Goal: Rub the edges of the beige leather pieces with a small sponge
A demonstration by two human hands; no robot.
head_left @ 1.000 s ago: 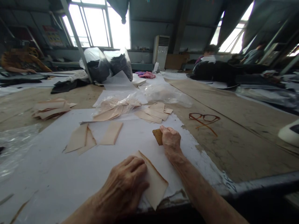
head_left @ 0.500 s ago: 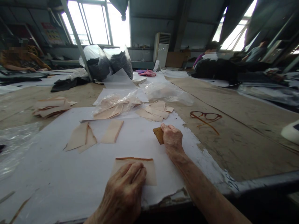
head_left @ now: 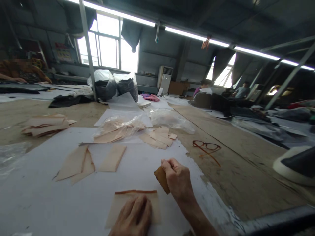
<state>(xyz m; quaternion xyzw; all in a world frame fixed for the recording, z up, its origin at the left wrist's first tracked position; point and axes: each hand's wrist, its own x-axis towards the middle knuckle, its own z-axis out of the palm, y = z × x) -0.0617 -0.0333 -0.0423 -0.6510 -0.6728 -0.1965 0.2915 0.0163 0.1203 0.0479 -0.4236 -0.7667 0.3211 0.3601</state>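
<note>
My left hand lies flat, fingers stretched out, on a pale tan leather piece with a reddish-brown top edge, on the white paper sheet. My right hand is closed on a small brown pad, held just right of and above that piece. Other tan pieces and a single tan piece lie farther back on the paper. A loose pile of tan pieces sits behind my right hand.
Brown glasses lie on the bare table right of the paper. A clear bag of tan pieces, a stack of tan pieces at left, stuffed plastic bags. Other people sit at far tables. A white-and-black object at right.
My left hand turned the tan piece from a slant to square, its dark edge facing away. The camera tilted up; my right hand with the pad barely moved.
</note>
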